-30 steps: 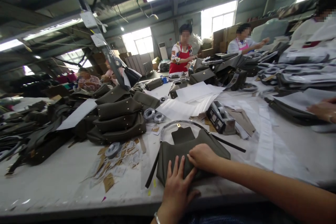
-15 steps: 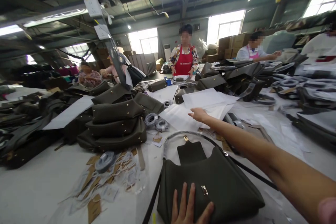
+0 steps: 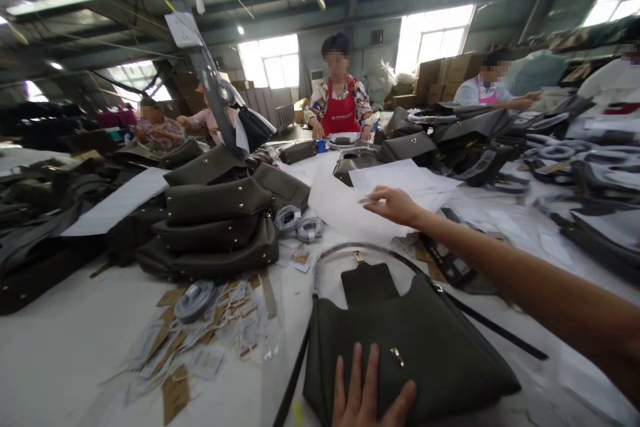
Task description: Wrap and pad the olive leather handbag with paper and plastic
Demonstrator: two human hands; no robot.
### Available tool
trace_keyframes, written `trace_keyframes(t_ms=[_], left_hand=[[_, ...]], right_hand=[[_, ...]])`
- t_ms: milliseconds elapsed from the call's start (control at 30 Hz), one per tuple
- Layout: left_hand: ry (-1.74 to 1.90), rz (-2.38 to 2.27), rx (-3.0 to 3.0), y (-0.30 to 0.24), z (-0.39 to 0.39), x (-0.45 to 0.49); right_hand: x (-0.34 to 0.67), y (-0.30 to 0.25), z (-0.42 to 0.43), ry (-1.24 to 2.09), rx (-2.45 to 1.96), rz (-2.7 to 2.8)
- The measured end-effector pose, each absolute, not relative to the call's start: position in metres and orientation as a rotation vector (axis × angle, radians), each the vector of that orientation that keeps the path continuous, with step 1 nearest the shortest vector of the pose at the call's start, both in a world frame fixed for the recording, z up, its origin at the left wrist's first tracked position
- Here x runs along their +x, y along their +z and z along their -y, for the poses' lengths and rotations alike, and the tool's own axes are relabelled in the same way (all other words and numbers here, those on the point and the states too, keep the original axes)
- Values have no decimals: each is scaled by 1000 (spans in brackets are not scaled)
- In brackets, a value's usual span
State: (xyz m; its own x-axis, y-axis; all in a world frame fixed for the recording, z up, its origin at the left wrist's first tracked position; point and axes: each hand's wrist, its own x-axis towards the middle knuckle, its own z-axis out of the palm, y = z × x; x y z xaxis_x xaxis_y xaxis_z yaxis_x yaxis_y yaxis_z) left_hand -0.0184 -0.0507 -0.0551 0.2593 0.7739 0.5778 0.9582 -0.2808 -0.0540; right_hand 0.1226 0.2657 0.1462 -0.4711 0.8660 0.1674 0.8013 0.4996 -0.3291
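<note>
A dark olive handbag (image 3: 425,353) lies on the table before me, its flap (image 3: 370,290) folded out away from me. A small metal clasp (image 3: 397,356) shows on its front. My left hand (image 3: 363,387) rests on the bag with its fingers spread. Beyond the bag, my right hand (image 3: 395,205) has its thumb and fingers pinched on a thin white sheet (image 3: 335,203). Another white sheet (image 3: 390,177) lies just behind. The bag's wrapped handle (image 3: 345,247) arches up between the flap and the sheets, and a dark strap (image 3: 500,330) trails to the right.
Stacked olive bags (image 3: 215,233) stand at left, with wrapped coils (image 3: 309,229) beside them. Paper tags with strings (image 3: 175,390) and a grey coil (image 3: 195,301) lie front left. More bags (image 3: 410,150) pile up right. A person in a red apron (image 3: 341,113) stands opposite.
My right hand has closed from a loose reach into a pinch on the white sheet. A dark item beneath the sheets' right side is more exposed. My left hand stays on the bag.
</note>
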Motion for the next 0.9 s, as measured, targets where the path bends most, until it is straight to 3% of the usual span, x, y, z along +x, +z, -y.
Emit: trace_keyframes(t_ms=[167,333,500,700,900], left_hand=[[-548,1628,-2491,-14,64,-30],[-548,1776,-2610,-12,69,-27],[-494,1846,-2618,-3,69,-24],[-513,1823,-2638,1,71,-23],[-494,1803,-2625,-7,71,-25]], right_hand=[[176,142,-138,286,-785,2809],[198,112,-53,401,-753,3054],[181,93,-59,437,-817,2984],[173,65,-73,486,-399,2922],[180,49,-76,705,-282,2915]])
